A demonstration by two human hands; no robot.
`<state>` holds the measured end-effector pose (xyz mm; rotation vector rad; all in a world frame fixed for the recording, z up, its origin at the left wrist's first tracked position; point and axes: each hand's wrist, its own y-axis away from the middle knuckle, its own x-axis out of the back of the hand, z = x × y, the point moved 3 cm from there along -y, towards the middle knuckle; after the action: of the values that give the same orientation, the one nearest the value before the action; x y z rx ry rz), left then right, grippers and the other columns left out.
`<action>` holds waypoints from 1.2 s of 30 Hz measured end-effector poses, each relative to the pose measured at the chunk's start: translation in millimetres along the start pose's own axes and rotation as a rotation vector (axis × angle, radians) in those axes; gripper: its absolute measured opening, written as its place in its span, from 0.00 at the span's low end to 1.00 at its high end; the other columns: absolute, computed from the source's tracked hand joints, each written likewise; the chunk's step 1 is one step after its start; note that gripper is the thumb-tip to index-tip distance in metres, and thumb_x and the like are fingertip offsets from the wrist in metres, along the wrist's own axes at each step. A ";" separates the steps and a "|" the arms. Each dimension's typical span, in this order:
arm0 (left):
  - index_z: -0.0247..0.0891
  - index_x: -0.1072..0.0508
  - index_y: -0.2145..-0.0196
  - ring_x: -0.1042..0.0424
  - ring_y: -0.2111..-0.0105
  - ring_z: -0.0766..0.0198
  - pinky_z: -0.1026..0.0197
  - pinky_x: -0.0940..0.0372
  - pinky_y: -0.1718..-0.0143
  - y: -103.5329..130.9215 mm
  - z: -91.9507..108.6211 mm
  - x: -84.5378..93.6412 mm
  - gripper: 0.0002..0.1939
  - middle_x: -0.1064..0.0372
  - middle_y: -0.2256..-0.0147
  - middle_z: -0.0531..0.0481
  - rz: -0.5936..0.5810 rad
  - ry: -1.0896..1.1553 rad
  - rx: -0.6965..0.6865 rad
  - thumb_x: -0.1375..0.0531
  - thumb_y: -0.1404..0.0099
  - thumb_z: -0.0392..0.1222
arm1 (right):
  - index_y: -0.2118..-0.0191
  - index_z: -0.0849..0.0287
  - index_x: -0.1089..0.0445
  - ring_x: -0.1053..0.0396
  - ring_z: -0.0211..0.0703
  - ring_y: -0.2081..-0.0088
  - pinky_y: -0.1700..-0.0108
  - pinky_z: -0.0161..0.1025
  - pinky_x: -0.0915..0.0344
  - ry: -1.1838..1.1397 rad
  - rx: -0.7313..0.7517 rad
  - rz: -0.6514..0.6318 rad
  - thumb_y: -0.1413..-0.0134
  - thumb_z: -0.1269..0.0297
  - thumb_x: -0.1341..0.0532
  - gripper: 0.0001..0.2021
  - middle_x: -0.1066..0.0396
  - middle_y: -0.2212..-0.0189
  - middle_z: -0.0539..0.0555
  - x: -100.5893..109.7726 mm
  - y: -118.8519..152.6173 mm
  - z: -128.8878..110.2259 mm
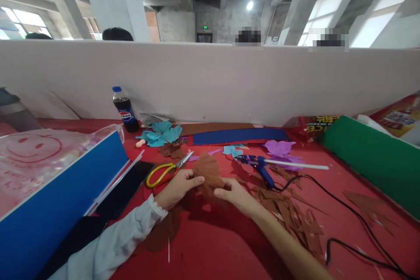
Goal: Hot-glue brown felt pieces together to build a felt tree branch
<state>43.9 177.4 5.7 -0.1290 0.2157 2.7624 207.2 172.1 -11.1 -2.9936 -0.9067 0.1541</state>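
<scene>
A brown crepe paper petal (207,169) is held upright between my two hands over the red table. My left hand (183,186) pinches its left edge, thumb in front. At the lower right edge, my right hand (236,194) grips it with thumb and fingers. Yellow-handled scissors (161,174) lie just beyond my left hand, blades pointing away. A blue glue gun (259,167) with a white glue stick (297,164) rests beyond my right hand. More brown paper (166,229) lies under my left forearm.
Brown paper scraps (288,210) and a black cord (348,203) spread on the right. Turquoise paper flowers (161,133), purple petals (280,148) and a cola bottle (125,111) stand or lie toward the white partition (197,78). Blue (65,183) and green (370,162) boards flank the sides.
</scene>
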 end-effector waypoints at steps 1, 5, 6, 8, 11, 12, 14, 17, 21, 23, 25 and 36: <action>0.29 0.27 0.72 0.35 0.76 0.67 0.65 0.42 0.73 0.5 0.8 -1.6 0.18 0.31 0.75 0.48 -0.016 -0.030 -0.002 0.35 0.51 0.51 | 0.63 0.62 0.27 0.32 0.40 0.69 0.64 0.37 0.36 -0.015 0.012 0.034 0.57 0.51 0.37 0.20 0.27 0.69 0.53 1.3 -0.9 0.8; 0.31 0.26 0.68 0.33 0.70 0.63 0.63 0.40 0.67 1.7 4.8 -7.4 0.20 0.30 0.72 0.48 -0.057 -0.044 -0.043 0.36 0.50 0.52 | 0.70 0.62 0.26 0.33 0.40 0.71 0.65 0.37 0.36 -0.022 0.030 0.135 0.56 0.51 0.37 0.16 0.28 0.74 0.52 2.8 -4.2 2.3; 0.31 0.27 0.68 0.33 0.70 0.64 0.63 0.39 0.66 1.2 5.5 -7.4 0.19 0.30 0.72 0.48 -0.056 -0.045 -0.061 0.36 0.50 0.52 | 0.71 0.62 0.26 0.33 0.39 0.71 0.66 0.37 0.36 -0.028 0.026 0.148 0.56 0.52 0.37 0.16 0.28 0.74 0.52 2.4 -4.6 2.3; 0.31 0.27 0.68 0.34 0.72 0.65 0.62 0.39 0.65 -0.4 5.9 -4.9 0.19 0.31 0.73 0.49 -0.027 -0.057 -0.091 0.37 0.48 0.52 | 0.71 0.63 0.26 0.33 0.39 0.72 0.66 0.37 0.36 -0.043 0.017 0.172 0.57 0.52 0.37 0.16 0.28 0.75 0.52 1.3 -5.1 2.1; 0.32 0.29 0.69 0.34 0.73 0.65 0.63 0.39 0.67 -2.6 4.0 0.7 0.17 0.33 0.74 0.50 0.042 -0.069 -0.099 0.38 0.46 0.51 | 0.72 0.63 0.26 0.33 0.40 0.72 0.67 0.37 0.36 -0.043 0.007 0.195 0.57 0.52 0.36 0.16 0.28 0.76 0.52 -1.0 -4.7 2.0; 0.32 0.29 0.69 0.34 0.73 0.65 0.63 0.39 0.67 -2.9 2.9 1.8 0.16 0.33 0.75 0.51 0.056 -0.059 -0.096 0.38 0.46 0.50 | 0.72 0.63 0.26 0.33 0.40 0.72 0.67 0.37 0.36 -0.040 0.008 0.194 0.58 0.51 0.36 0.17 0.28 0.75 0.52 -1.9 -4.5 2.0; 0.32 0.30 0.70 0.34 0.73 0.66 0.64 0.39 0.68 -2.8 0.9 2.2 0.15 0.34 0.75 0.51 0.056 -0.023 -0.090 0.38 0.46 0.49 | 0.71 0.63 0.26 0.33 0.40 0.71 0.66 0.37 0.37 -0.034 0.021 0.186 0.57 0.51 0.37 0.17 0.28 0.74 0.52 -3.6 -4.3 2.2; 0.32 0.30 0.71 0.34 0.74 0.68 0.65 0.40 0.69 -1.7 0.0 0.2 0.14 0.34 0.75 0.51 0.029 0.045 -0.091 0.39 0.45 0.48 | 0.69 0.62 0.26 0.33 0.41 0.69 0.64 0.38 0.36 -0.040 0.045 0.159 0.57 0.50 0.37 0.18 0.28 0.73 0.52 -4.9 -3.9 2.6; 0.32 0.32 0.75 0.37 0.77 0.69 0.66 0.42 0.72 -0.4 4.6 0.0 0.15 0.35 0.77 0.53 0.053 -0.027 -0.097 0.39 0.46 0.49 | 0.67 0.61 0.26 0.32 0.41 0.69 0.62 0.39 0.36 -0.048 0.031 0.121 0.56 0.50 0.37 0.17 0.27 0.71 0.52 -3.5 -3.0 1.8; 0.33 0.33 0.77 0.38 0.77 0.70 0.67 0.43 0.73 0.4 8.0 0.1 0.15 0.37 0.79 0.54 0.067 -0.118 -0.098 0.39 0.46 0.49 | 0.67 0.61 0.26 0.33 0.41 0.68 0.63 0.38 0.37 -0.033 0.032 0.139 0.56 0.51 0.37 0.17 0.27 0.70 0.53 -1.3 -2.7 -0.8; 0.33 0.33 0.77 0.38 0.77 0.69 0.66 0.43 0.72 1.2 10.2 -1.2 0.15 0.37 0.79 0.54 0.049 -0.177 -0.103 0.39 0.46 0.50 | 0.68 0.62 0.27 0.34 0.40 0.69 0.63 0.38 0.37 -0.023 0.040 0.175 0.56 0.51 0.37 0.17 0.28 0.71 0.53 0.7 -2.7 -4.4; 0.33 0.33 0.73 0.35 0.72 0.68 0.65 0.41 0.67 4.0 6.7 -8.9 0.12 0.35 0.73 0.53 -0.005 0.138 -0.056 0.38 0.46 0.44 | 0.73 0.64 0.28 0.38 0.36 0.75 0.69 0.35 0.40 -0.073 0.039 0.178 0.58 0.52 0.36 0.16 0.32 0.78 0.50 -2.6 -2.7 -7.0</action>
<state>50.3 171.6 13.8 -0.3346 0.1742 2.7576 204.2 173.0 -3.8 -3.0464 -0.6325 0.2808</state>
